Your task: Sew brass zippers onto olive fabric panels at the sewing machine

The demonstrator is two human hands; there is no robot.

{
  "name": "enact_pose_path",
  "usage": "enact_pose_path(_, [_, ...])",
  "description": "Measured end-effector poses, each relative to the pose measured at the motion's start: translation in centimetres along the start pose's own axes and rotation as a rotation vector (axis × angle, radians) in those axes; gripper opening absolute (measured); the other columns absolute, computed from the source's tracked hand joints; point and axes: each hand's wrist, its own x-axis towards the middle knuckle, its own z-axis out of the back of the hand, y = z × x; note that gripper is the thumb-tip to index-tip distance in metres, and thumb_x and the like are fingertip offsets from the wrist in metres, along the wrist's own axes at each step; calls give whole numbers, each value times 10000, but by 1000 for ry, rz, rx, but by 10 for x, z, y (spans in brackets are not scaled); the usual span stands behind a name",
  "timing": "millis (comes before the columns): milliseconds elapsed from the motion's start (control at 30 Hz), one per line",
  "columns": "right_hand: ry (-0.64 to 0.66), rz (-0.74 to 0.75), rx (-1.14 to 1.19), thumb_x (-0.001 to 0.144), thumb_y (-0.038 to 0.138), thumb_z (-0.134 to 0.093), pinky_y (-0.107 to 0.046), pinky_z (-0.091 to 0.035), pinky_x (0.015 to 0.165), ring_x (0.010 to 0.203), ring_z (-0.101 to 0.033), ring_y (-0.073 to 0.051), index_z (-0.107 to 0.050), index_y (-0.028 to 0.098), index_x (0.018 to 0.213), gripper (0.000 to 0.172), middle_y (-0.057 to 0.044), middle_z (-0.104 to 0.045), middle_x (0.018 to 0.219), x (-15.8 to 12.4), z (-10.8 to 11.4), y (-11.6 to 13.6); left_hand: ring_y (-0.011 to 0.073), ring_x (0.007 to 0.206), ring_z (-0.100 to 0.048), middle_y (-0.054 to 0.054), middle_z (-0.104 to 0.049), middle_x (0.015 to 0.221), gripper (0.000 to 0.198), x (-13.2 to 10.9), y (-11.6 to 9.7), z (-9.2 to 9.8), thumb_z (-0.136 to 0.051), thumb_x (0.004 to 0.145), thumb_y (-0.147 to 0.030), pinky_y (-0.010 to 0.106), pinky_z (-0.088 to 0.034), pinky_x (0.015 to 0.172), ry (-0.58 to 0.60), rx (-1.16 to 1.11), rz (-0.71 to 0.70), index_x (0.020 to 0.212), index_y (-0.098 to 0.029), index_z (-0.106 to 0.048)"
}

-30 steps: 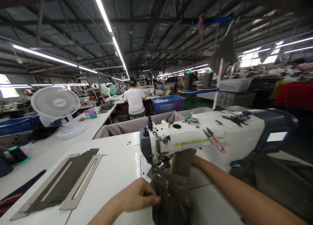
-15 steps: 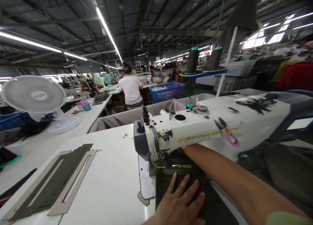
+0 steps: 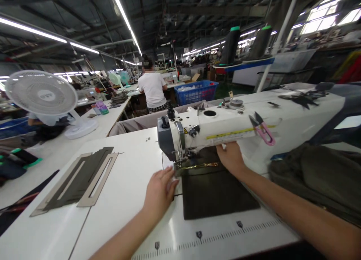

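Note:
A dark fabric piece [image 3: 217, 190] with a gold zipper [image 3: 200, 165] along its far edge lies flat on the table under the white sewing machine [image 3: 220, 130]. My left hand [image 3: 159, 188] rests flat beside the presser foot, fingers stretched out and touching the fabric's left corner. My right hand [image 3: 231, 156] reaches under the machine's arm; it lies on the far end of the fabric by the zipper, and its fingers are partly hidden.
Grey slotted templates [image 3: 81, 177] lie to the left on the white table [image 3: 118, 215]. Pink thread snips [image 3: 263, 128] sit on the machine. A heap of dark fabric [image 3: 318, 177] lies at the right. A white fan [image 3: 42, 98] stands at the left; a person [image 3: 152, 88] sits beyond.
The fabric, bunched a second ago, now lies flat. My left hand has moved from the middle of the cloth to its left corner. My right hand has drawn back into view under the machine arm.

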Motion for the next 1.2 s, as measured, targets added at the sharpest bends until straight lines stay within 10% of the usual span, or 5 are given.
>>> enact_pose_path(200, [376, 369, -39, 849, 153, -468, -402, -458, 824, 916, -557, -223, -612, 167, 962, 184, -92, -624, 937, -54, -14, 44, 216, 982, -616, 75, -680, 982, 168, 8, 21, -16, -492, 841, -145, 435, -467, 913, -17, 74, -166, 892, -182, -648])
enact_pose_path(467, [619, 441, 34, 806, 38, -409, -350, -471, 877, 1014, -557, -227, -592, 94, 994, 269, -144, -616, 1045, -44, -44, 39, 192, 926, -642, 73, -693, 940, 237, 10, 22, -25, -442, 859, -122, 346, -515, 867, -75, 8, -194, 768, -181, -653])
enact_pose_path(1200, [637, 421, 26, 836, 100, -392, -338, -462, 876, 985, -564, -206, -583, 143, 880, 201, -100, -623, 863, -39, -50, 30, 231, 928, -640, 129, -674, 989, 211, 18, 27, -28, -434, 860, -106, 395, -514, 865, -55, 127, -274, 821, -132, -640])
